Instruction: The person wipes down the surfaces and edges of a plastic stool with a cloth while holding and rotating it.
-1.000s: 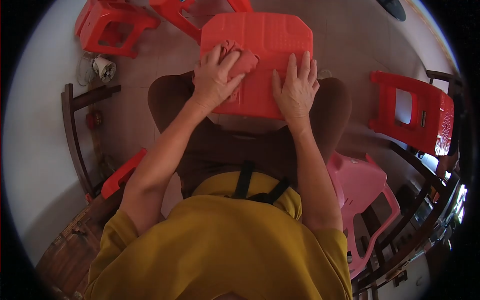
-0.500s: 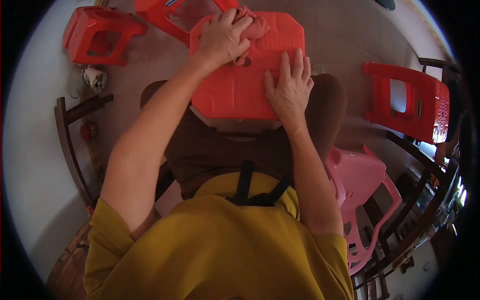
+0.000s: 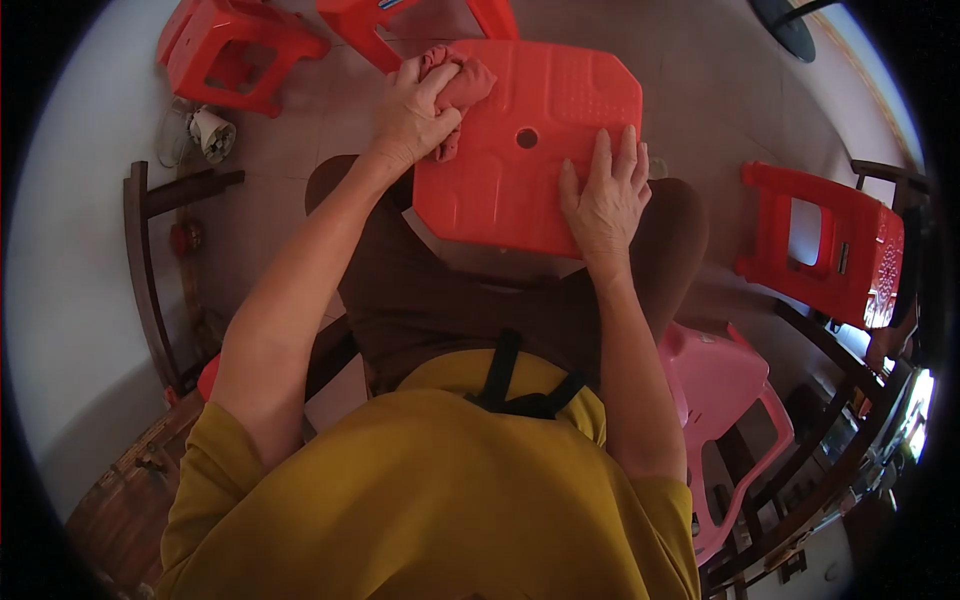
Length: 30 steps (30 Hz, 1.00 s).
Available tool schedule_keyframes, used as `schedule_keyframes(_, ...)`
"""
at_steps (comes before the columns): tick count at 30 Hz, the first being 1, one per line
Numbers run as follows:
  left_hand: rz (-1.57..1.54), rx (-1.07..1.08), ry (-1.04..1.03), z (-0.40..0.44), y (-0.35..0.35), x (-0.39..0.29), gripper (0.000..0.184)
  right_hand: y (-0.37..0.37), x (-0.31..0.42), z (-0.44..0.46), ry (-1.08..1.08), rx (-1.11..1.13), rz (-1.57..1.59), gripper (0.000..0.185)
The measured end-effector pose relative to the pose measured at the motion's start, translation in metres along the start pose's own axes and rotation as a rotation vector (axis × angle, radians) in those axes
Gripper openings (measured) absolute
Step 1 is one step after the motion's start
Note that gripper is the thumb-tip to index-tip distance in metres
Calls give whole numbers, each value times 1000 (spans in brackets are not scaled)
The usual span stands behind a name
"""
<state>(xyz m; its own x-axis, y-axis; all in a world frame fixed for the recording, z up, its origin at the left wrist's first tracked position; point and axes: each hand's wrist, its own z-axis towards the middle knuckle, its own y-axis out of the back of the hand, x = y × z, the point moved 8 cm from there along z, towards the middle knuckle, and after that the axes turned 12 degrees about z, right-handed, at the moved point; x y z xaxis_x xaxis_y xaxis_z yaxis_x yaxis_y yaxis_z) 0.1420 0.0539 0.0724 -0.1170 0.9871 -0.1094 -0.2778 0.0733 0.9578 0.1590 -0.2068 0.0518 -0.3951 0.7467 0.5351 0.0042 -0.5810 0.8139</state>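
A red plastic stool (image 3: 500,205) stands between my knees, its flat seat facing up with a round hole in the middle. My left hand (image 3: 412,115) is closed on a crumpled reddish cloth (image 3: 467,88) at the seat's left edge. Part of the cloth hangs down past that edge beneath my fingers. On the right side of the seat lies my right hand (image 3: 608,200), fingers stretched out and resting on the plastic near the rim. The stool's legs are mostly hidden under the seat.
More red stools stand around: one at the upper left (image 3: 240,55), one beyond the seat (image 3: 365,30), another at the right (image 3: 830,240). A pink plastic chair (image 3: 715,385) is by my right side. Dark wooden furniture (image 3: 140,260) lines the left wall.
My left hand has moved with the cloth from the seat's upper middle to its left edge, uncovering the hole. The view has shifted slightly; my right hand stays on the seat.
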Motion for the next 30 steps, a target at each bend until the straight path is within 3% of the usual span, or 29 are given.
schedule_keyframes(7,-41,107,5,-74,30,-49,56,-1,-2,0,-18,-10,21,53)
schedule_keyframes(13,-25,88,-201,-97,35,-131,55,-3,-6,-1,12,0,18,50)
schedule_keyframes(17,79,-15,-226,-43,19,-87,59,-1,-8,-4,2,33,7,52)
schedule_keyframes(22,196,29,17,40,5,-6,59,0,-6,-3,-11,45,11,55)
schedule_keyframes(30,69,-44,-157,75,-18,-89,55,-2,-9,-4,5,-23,70,52)
